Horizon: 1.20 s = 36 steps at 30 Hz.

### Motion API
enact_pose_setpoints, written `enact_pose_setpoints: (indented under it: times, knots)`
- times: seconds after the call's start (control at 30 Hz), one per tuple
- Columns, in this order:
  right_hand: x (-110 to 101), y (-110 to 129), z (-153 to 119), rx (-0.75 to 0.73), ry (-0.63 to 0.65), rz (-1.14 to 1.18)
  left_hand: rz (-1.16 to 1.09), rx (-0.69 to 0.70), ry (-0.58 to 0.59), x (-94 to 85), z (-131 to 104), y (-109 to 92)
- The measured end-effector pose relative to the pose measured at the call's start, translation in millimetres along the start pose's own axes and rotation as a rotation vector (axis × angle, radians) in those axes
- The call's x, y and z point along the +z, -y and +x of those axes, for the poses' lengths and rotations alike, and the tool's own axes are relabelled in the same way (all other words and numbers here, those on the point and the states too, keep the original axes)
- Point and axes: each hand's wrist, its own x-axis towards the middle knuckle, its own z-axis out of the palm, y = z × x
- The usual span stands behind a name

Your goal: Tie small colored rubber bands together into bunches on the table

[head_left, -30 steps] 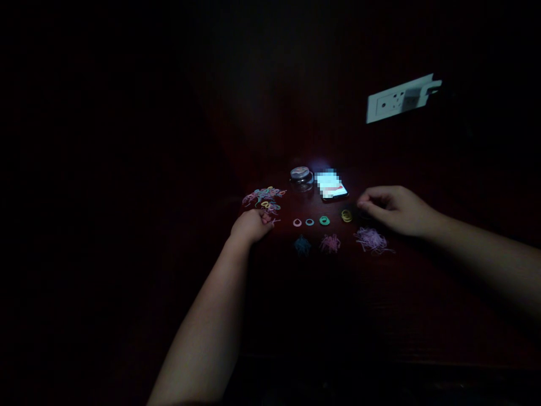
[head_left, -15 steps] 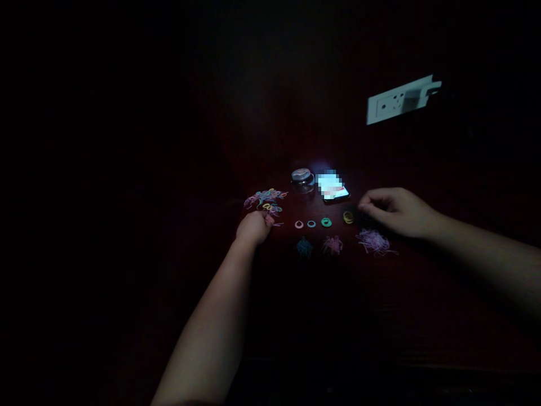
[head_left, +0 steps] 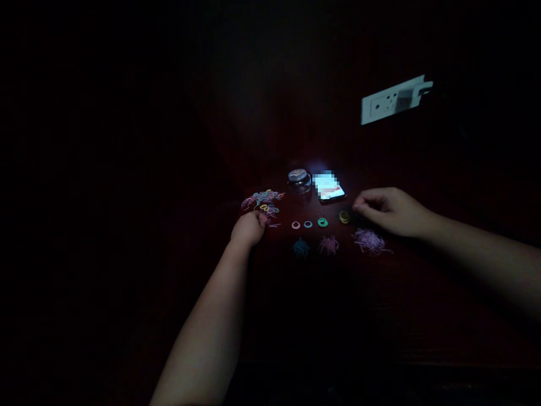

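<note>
The scene is very dark. My left hand (head_left: 249, 228) rests curled at the near edge of a mixed pile of coloured rubber bands (head_left: 262, 200); whether it grips any is too dim to tell. My right hand (head_left: 389, 211) lies on the dark red table (head_left: 321, 293) with its fingers curled, fingertips beside a yellow band stack (head_left: 344, 216). Between the hands sit a pink ring (head_left: 296, 225), a blue ring (head_left: 308, 224) and a green ring (head_left: 323, 222). Nearer me lie a teal clump (head_left: 301, 247), a pink clump (head_left: 328, 244) and a pale pink clump (head_left: 368, 241).
A lit phone (head_left: 329, 187) lies at the back, next to a small clear jar (head_left: 299, 179). A white wall socket with a plug (head_left: 393, 100) is up at the right. Everything else is in darkness.
My left hand has drawn back slightly from the mixed pile toward me. The right hand stays by the yellow bands. The view has shifted a little.
</note>
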Motion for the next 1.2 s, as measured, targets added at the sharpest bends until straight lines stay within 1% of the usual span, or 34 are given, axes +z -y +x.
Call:
enact_pose_setpoints:
  times: [0.13, 0.23, 0.4, 0.57, 0.67, 0.8, 1.0, 1.1, 1.2]
  knots:
    - [0, 1, 0, 0.000, -0.004, -0.018, -0.062, 0.007, -0.006, 2.4, 1, 5]
    - [0, 0, 0, -0.009, 0.000, -0.024, -0.082, 0.039, -0.004, 6.4, 4, 10]
    - [1, 1, 0, -0.001, -0.012, -0.029, -0.087, 0.084, 0.064, 12.5, 5, 13]
    - [0, 3, 0, -0.004, -0.007, -0.021, -0.134, 0.002, 0.054, 9.7, 2, 6]
    - [0, 3, -1, -0.007, 0.003, -0.024, -0.141, -0.020, 0.045, 7.1, 1, 3]
    - [-1, 2, 0, -0.008, -0.007, -0.020, -0.144, -0.037, 0.004, 7.0, 2, 7]
    - [-1, 1, -1, 0.007, 0.002, -0.017, -0.190, -0.079, -0.104, 8.5, 4, 12]
    - [-1, 1, -1, 0.022, -0.002, -0.011, -0.239, -0.054, -0.108, 8.3, 4, 11]
    - [-1, 1, 0, 0.022, 0.001, -0.009, -0.266, 0.038, -0.147, 7.4, 3, 7]
